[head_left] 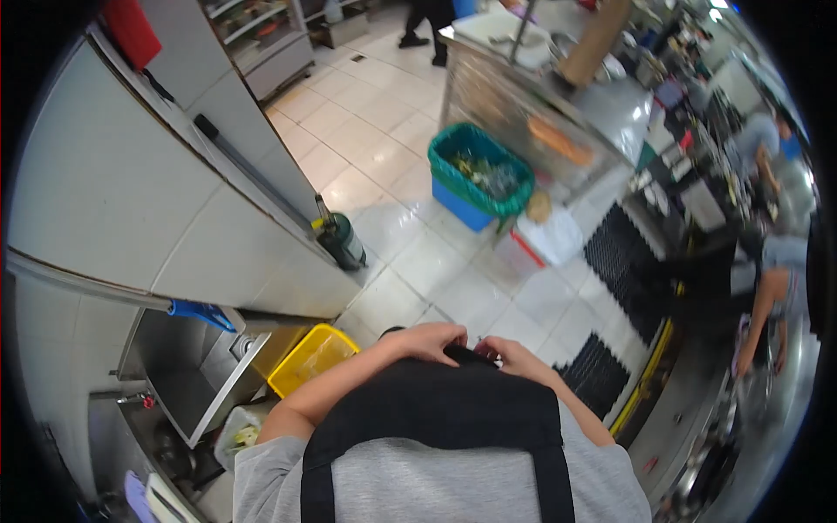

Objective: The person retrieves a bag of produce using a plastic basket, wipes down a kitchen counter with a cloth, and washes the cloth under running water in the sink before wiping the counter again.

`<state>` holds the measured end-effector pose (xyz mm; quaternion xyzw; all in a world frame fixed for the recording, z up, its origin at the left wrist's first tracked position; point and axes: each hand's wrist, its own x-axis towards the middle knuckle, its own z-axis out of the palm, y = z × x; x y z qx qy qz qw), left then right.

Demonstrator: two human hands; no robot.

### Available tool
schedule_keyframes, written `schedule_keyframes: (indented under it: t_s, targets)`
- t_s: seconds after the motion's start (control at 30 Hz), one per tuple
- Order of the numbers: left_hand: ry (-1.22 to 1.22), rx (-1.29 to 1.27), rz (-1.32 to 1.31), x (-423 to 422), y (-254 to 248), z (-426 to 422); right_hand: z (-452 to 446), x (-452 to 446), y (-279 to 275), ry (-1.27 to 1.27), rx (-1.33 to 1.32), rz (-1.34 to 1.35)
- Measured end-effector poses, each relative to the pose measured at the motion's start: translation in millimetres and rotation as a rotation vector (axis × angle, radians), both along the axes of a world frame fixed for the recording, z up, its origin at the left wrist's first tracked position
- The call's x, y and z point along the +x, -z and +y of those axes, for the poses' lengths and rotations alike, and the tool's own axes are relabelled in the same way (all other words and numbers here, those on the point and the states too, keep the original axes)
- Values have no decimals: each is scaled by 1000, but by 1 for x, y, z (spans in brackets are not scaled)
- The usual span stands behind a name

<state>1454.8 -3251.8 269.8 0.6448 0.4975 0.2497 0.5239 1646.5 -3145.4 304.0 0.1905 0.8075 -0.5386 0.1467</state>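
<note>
Left hand: my left hand (434, 342) is curling at the far edge of the apron, near its middle, its fingertips dipping out of sight.
Right hand: my right hand (507, 354) is meeting that same edge, slightly right of the apron's middle.
Finger gap: my hands are facing each other, near but apart; I cannot tell whether either is pinching anything, since the apron is partly hiding the fingertips.
Apron: the black apron (445, 405) is covering my front over a gray shirt (436, 479), its straps running up toward my shoulders.
Cloth handling: I am judging that working this edge well is calling for light fingertips, level hands and an even pull, the apron lying flat rather than bunching.
Arms: both are bending around the apron's sides; relaxed elbows are probably giving the fingers finer control.
Yellow tub: the yellow tub (295, 355) is sitting just left of the apron.
Floor: the tiled floor (418, 261) is shining beyond the apron, perhaps slippery, so steady feet are mattering.
Black mat: the black mat (597, 375) is lying right of the apron.
Blue bin: the blue bin (458, 209) is standing well beyond the apron, holding scraps; loose cloth is best staying clear.
Counter: the steel counter (617, 106) is standing farther beyond the apron, rightward.
</note>
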Motion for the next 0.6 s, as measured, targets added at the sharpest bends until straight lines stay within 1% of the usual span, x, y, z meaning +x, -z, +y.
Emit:
schedule_keyframes:
  t_s: [0.03,0.07,0.1,0.13,0.17,0.2,0.23,0.27,0.3,0.33,0.37,0.4,0.47,0.5,0.53,0.6]
  targets:
    - [-35,23,11,-10,2,17,16,-17,-7,-15,70,-8]
    - [-32,76,107,-20,3,33,30,-36,-10,-44,87,1]
    - [-24,122,201,-29,5,47,44,-53,-10,-111,168,76]
    - [-45,136,208,-43,6,63,61,-69,-10,-173,250,155]
    - [-19,59,170,-59,8,80,79,-85,-4,-250,193,61]
    - [9,-22,129,-75,11,94,96,-100,0,-263,204,68]
    - [-2,-46,-35,-96,31,108,112,-116,3,-265,130,25]
    - [-10,-41,-25,-117,46,124,129,-132,6,-266,55,-18]
    - [-17,-45,-138,-137,58,140,148,-146,21,-328,125,17]
    - [-21,-54,-254,-156,70,153,163,-161,36,-330,124,21]
    - [15,-50,-207,-171,74,172,178,-178,46,-347,214,76]
    - [10,-43,-201,-188,63,191,193,-201,44,-366,311,135]
    - [-132,57,261,-215,39,221,214,-246,33,-350,343,115]
    - [-203,172,291,-233,27,231,225,-271,28,-327,378,100]
    - [-210,173,296,-250,19,240,236,-294,29,-334,379,106]
    - [-398,351,304,-277,12,252,251,-331,34,-566,761,87]
